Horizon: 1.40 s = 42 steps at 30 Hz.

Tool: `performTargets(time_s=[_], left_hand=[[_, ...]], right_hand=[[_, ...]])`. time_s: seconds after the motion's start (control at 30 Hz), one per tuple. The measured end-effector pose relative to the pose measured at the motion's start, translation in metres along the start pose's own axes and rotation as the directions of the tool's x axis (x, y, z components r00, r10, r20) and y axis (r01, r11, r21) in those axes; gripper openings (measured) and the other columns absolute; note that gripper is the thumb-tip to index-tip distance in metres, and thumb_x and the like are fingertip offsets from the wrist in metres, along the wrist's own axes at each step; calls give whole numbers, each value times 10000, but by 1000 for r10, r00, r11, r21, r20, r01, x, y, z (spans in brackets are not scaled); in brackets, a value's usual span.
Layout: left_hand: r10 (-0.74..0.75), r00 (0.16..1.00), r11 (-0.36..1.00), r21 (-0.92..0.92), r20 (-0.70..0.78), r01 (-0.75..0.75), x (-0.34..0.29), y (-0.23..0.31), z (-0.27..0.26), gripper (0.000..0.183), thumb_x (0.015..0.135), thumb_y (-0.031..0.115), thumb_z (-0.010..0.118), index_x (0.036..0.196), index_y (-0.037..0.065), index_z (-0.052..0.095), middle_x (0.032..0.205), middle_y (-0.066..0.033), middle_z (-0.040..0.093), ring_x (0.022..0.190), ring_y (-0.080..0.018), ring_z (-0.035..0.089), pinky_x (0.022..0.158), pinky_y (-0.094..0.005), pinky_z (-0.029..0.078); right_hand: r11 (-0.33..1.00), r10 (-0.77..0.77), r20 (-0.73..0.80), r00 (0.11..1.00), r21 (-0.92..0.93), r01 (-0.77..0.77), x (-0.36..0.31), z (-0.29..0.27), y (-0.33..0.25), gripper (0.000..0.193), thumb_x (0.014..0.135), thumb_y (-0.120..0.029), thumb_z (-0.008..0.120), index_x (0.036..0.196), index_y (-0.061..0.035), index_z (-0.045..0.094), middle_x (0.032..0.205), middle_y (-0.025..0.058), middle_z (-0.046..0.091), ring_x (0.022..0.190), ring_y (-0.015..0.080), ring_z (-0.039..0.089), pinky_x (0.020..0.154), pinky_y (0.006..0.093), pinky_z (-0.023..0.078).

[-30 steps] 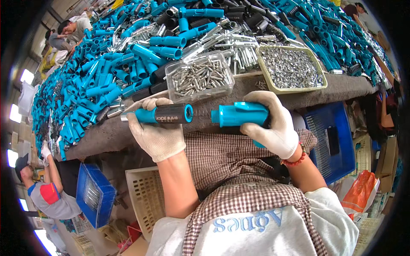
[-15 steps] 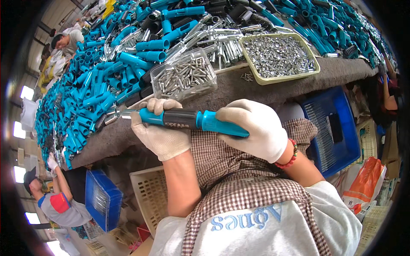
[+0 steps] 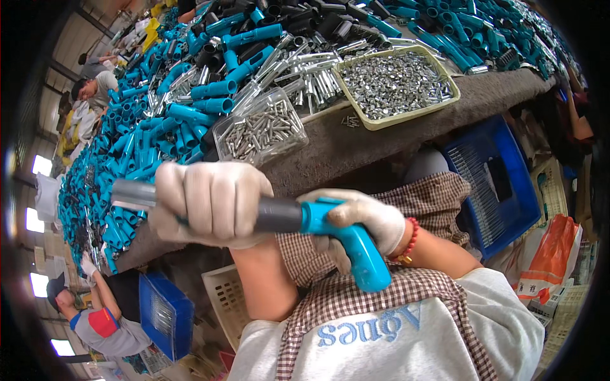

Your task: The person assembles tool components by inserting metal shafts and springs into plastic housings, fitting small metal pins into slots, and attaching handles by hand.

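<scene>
Held up at the near edge of the table: a teal-and-black tool, in a left hand closed tight behind the metal end and a right hand wrapped around the teal body. Looks stiff, fairly light, perhaps slick; best taken by black sleeve and curved handle. Along that edge, a clear box of metal pins and a yellow tray of silvery pieces; below its right stretch, a blue crate with thin rods.
</scene>
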<state>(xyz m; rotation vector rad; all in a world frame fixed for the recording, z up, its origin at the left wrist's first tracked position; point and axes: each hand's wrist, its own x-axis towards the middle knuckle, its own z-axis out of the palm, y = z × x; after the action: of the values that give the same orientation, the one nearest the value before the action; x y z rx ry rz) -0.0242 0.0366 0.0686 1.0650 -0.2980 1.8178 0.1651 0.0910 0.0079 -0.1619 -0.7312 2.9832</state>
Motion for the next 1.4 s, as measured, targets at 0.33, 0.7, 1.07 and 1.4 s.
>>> performTargets(time_s=[0.33, 0.7, 1.07, 1.4], left_hand=[[79, 820, 988, 153, -566, 11, 5, -8, 16, 169, 910, 200, 525, 780, 148, 432, 613, 61, 378, 437, -61, 320, 547, -264, 368], [-139, 978, 990, 56, 159, 131, -35, -22, -22, 525, 955, 536, 425, 732, 62, 470, 676, -107, 539, 617, -227, 558, 538, -338, 454], [-594, 132, -496, 491, -794, 716, -122, 24, -5, 707, 682, 215, 850, 1271, -15, 535, 976, -102, 666, 917, -159, 629, 826, -266, 485], [-469, 669, -381, 815, -577, 437, -138, 3, 3, 502, 707, 239, 784, 1131, 34, 608, 940, -184, 674, 853, -312, 681, 748, -357, 534]], right_hand=[[131, -630, 269, 728, -888, 442, 5, -3, -4, 598, 775, -124, 725, 1331, -35, 523, 908, 116, 681, 743, 149, 672, 692, 273, 535], [910, -47, 114, 992, -405, 89, -10, -36, -7, 607, 850, -239, 674, 1369, -13, 454, 898, 117, 646, 712, 184, 644, 623, 298, 548], [113, -79, 207, 975, -970, 215, -46, -23, -67, 607, 829, -288, 680, 1351, -50, 481, 1136, 182, 639, 1005, 306, 643, 844, 357, 514], [27, -439, 260, 860, -953, 303, -50, -23, -82, 492, 984, -348, 494, 1267, 51, 536, 1301, 222, 551, 1246, 342, 502, 1050, 413, 390]])
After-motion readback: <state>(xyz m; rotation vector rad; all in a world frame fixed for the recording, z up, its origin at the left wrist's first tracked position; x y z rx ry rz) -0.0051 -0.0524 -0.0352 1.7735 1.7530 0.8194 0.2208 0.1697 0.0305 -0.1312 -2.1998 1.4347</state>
